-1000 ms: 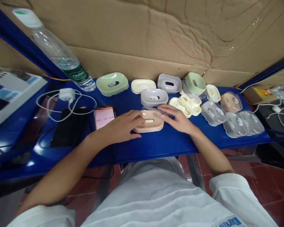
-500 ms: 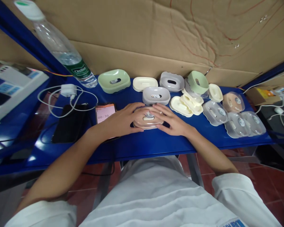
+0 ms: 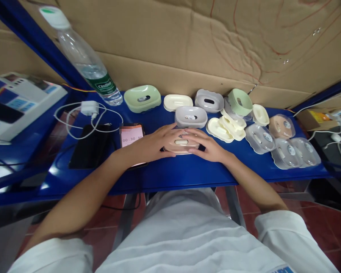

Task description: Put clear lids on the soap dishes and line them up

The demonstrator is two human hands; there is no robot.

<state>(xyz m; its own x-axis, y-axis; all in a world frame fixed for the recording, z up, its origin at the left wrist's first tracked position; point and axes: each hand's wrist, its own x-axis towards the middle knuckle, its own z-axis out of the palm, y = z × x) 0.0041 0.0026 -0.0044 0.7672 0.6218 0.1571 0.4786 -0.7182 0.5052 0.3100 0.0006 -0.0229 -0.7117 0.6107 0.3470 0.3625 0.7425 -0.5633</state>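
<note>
A pinkish-brown soap dish [image 3: 182,145] with a clear lid lies on the blue table in front of me. My left hand [image 3: 156,141] wraps its left side, thumb along the near edge and fingers over the top. From the other side my right hand [image 3: 206,146] grips it, with its fingertips meeting the left ones on the lid. Just behind stands a grey soap dish [image 3: 191,116]. Several cream inner trays [image 3: 226,128] lie to the right, and a phone showing a timer [image 3: 132,136] is partly under my left forearm.
A green soap dish [image 3: 142,98], a cream tray [image 3: 178,102] and another grey dish [image 3: 209,101] line the back by the cardboard [image 3: 159,45]. Lidded dishes [image 3: 287,152] sit at right. A water bottle [image 3: 88,64], white charger [image 3: 90,108] and dark phone [image 3: 88,148] stand left.
The fingers of both hands have drawn closer together over the top of the lid, covering its round sticker. The dish stays in place; the whole view has shifted slightly.
</note>
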